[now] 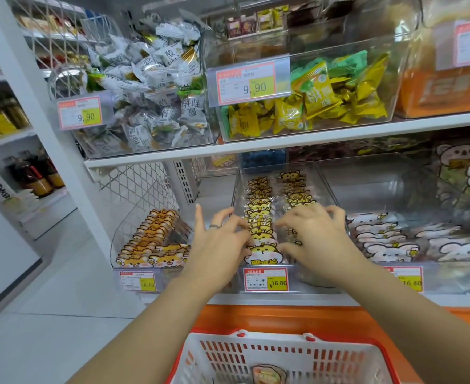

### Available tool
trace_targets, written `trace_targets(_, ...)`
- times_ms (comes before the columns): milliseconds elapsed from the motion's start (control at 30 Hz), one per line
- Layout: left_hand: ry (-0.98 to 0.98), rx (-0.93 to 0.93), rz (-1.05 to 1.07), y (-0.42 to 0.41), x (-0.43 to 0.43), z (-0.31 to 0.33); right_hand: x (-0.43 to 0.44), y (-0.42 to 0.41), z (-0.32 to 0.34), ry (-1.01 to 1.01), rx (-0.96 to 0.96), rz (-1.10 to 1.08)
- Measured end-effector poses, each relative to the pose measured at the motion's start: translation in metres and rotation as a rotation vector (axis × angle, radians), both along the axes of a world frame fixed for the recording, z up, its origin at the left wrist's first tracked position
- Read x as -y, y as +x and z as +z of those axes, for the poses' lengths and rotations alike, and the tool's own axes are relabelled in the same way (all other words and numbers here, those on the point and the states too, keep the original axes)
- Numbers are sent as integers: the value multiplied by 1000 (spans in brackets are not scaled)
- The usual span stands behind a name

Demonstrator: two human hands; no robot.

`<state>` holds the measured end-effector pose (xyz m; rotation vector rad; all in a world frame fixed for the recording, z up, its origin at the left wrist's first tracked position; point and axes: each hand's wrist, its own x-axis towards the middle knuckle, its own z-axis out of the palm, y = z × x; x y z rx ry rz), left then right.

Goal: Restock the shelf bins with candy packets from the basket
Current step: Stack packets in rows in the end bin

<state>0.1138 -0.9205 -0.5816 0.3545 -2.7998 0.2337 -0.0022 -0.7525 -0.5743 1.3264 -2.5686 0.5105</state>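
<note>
As both my arms reach forward over the basket (258, 353), my hands sit inside the middle bin (328, 187), a clear open-fronted container on the lower shelf.

Left hand (220, 242): fingers spread and gently bent, the tips resting on the left row of candy packets (259, 204) in that bin. The little finger is lifted free toward the bin's left wall. A ring (214, 226) is on one finger.

Right hand (312, 234): fingers (286, 224) arched and spread, the tips pressing on the right row of packets in the same bin, the thumb lying low near the bin's front. The outer fingers are close to the bin's right wall. Whether either hand has a packet pinched I cannot tell.

The packets are yellow, with a cartoon animal face, and stand upright in two rows running from the front of the bin to its back.

The price tag (265, 279) on the bin's front reads 16.80.

The basket, white with a red rim, is directly below the bin and nearest me. One loose packet (268, 374) lies on its floor.

Left of the bin is a bin of orange packets (156, 236). Right of it is a bin of white bear packets (386, 236).
</note>
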Motion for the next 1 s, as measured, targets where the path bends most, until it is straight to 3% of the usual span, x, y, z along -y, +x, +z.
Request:
trace_targets(100,-61,-22,-10,0,-1,-3,-13,-2,12,-149,-14,-30)
trace_targets(200,-80,-143,-52,0,-4,-6,-24,0,19,-236,87,-23)
trace_targets(367,-122,-178,-140,-1,-17,-19,-34,2,3,19,161,-108)
trace_targets(467,-89,-134,-101,-4,-17,-32,-37,1,-12,46,162,-123)
trace_targets(733,-85,-91,-74,-9,-16,-30,-36,-9,-35,35,5,-41)
trace_targets(900,-45,-196,-112,7,-18,-35,-40,-7,-38,49,-31,-10)
trace_targets(1000,25,-314,-160,35,-26,-43,-44,5,-34,-69,-195,14)
